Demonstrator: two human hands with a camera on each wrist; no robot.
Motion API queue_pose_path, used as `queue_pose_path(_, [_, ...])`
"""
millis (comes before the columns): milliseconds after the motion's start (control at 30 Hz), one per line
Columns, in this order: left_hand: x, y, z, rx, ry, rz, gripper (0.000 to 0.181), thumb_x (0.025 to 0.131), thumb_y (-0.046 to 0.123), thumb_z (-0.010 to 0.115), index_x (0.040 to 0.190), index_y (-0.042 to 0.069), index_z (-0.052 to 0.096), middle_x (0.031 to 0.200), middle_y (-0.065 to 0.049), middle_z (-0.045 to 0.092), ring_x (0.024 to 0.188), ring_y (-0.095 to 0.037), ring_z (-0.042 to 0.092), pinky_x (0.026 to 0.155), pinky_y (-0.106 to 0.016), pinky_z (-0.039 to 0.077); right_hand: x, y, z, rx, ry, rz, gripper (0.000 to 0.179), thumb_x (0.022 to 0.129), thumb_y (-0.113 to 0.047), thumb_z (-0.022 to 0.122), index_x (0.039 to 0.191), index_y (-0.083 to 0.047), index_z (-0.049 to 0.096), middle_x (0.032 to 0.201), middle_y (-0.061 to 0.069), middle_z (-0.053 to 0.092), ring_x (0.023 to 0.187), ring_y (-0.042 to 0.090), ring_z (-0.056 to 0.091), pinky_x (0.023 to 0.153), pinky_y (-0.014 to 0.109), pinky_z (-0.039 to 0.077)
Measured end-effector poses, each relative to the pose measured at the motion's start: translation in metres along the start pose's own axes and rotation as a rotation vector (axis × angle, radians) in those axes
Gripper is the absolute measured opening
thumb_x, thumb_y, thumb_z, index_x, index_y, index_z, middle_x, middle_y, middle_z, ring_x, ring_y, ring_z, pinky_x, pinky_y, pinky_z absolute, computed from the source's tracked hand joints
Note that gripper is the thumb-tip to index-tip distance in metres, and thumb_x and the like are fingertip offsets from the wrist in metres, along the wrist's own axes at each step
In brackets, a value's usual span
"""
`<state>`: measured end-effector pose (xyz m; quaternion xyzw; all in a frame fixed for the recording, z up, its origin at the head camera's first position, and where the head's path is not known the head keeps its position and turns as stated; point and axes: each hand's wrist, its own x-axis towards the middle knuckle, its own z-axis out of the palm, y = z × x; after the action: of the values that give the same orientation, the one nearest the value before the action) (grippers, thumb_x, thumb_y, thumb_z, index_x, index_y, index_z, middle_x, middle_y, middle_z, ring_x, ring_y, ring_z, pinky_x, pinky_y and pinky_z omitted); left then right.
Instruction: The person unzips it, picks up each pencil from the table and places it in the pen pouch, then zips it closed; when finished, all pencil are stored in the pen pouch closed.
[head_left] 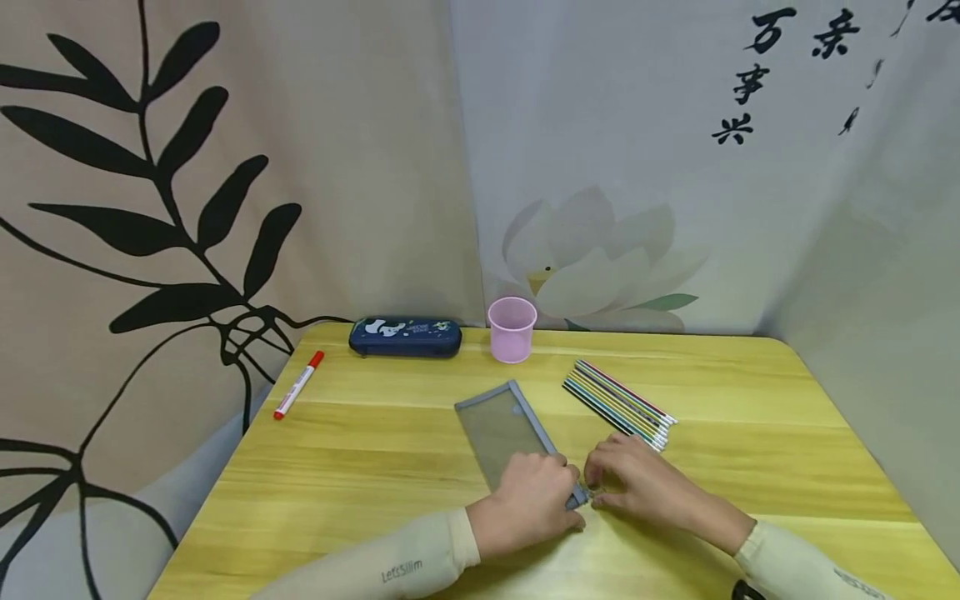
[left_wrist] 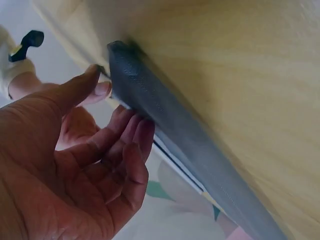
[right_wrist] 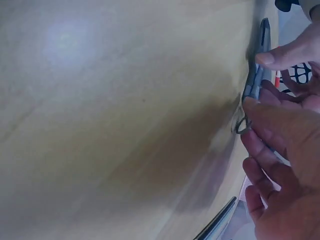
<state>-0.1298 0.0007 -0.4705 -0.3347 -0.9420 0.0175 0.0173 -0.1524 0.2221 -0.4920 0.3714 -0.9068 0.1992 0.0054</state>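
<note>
A: What is lying under the hands?

B: A wood-grain table [head_left: 337,492], on which both forearms are brought in from the near side. A flat grey-edged mesh pouch [head_left: 495,429] is laid aslant, its body stretching away from the left fingers, its near corner caught between the two hands.

A: How is it held?

B: By the left hand [head_left: 528,500], its curled fingers and thumb set on the edge near that corner; a steadying grip, it is judged, so that slippage is prevented. By the right hand [head_left: 637,483], a pinch is made at the corner's very tip.

A: And farther out?

B: A dark blue pencil case [head_left: 405,337] is seen well beyond the left fingers. A row of pencils [head_left: 621,406] is spread just past the right knuckles, side by side, perhaps for easy reach. A pink cup [head_left: 512,333] is stood upright beyond both hands. A red-capped marker [head_left: 298,385] is left far out to the left of the left fingers.

A: Smallest item?

B: A thin loop [right_wrist: 242,125], pinched between right thumb and forefinger; its exact attachment cannot be told.
</note>
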Motion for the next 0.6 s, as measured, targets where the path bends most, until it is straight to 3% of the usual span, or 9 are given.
queue_pose_path(233, [0.002, 0.004, 0.004, -0.001, -0.008, -0.010, 0.043, 0.082, 0.065, 0.082, 0.079, 0.026, 0.064, 0.070, 0.011, 0.058, 0.056, -0.004, 0.046, 0.042, -0.024, 0.039, 0.004, 0.005, 0.006, 0.045, 0.015, -0.054, 0.018, 0.085, -0.023, 0.089, 0.089, -0.033, 0.074, 0.087, -0.026, 0.067, 0.087, -0.002, 0.055, 0.078, 0.026, 0.051])
queue_pose_path(367, [0.001, 0.004, 0.004, -0.004, 0.005, -0.014, 0.042, 0.085, 0.062, 0.081, 0.077, 0.025, 0.062, 0.067, 0.012, 0.055, 0.055, -0.003, 0.043, 0.041, -0.022, 0.036, 0.005, 0.003, 0.004, 0.095, 0.003, -0.030, 0.016, 0.086, -0.024, 0.087, 0.087, -0.034, 0.074, 0.086, -0.027, 0.066, 0.083, -0.003, 0.056, 0.073, 0.021, 0.051])
queue_pose_path(500, [-0.002, 0.003, 0.004, 0.012, 0.059, -0.008, 0.037, 0.089, 0.052, 0.081, 0.075, 0.024, 0.063, 0.064, 0.012, 0.054, 0.052, -0.002, 0.042, 0.038, -0.020, 0.034, 0.008, 0.001, 0.001, 0.170, 0.013, -0.020, 0.016, 0.086, -0.021, 0.087, 0.088, -0.033, 0.076, 0.088, -0.023, 0.071, 0.082, 0.001, 0.059, 0.069, 0.018, 0.052])
queue_pose_path(600, [-0.005, 0.002, 0.001, 0.047, 0.127, 0.008, 0.028, 0.091, 0.039, 0.079, 0.074, 0.022, 0.064, 0.063, 0.011, 0.055, 0.050, -0.003, 0.041, 0.036, -0.020, 0.033, 0.013, -0.001, -0.003, 0.204, 0.064, -0.045, 0.017, 0.086, -0.017, 0.086, 0.091, -0.031, 0.078, 0.090, -0.019, 0.075, 0.082, 0.004, 0.063, 0.070, 0.020, 0.056])
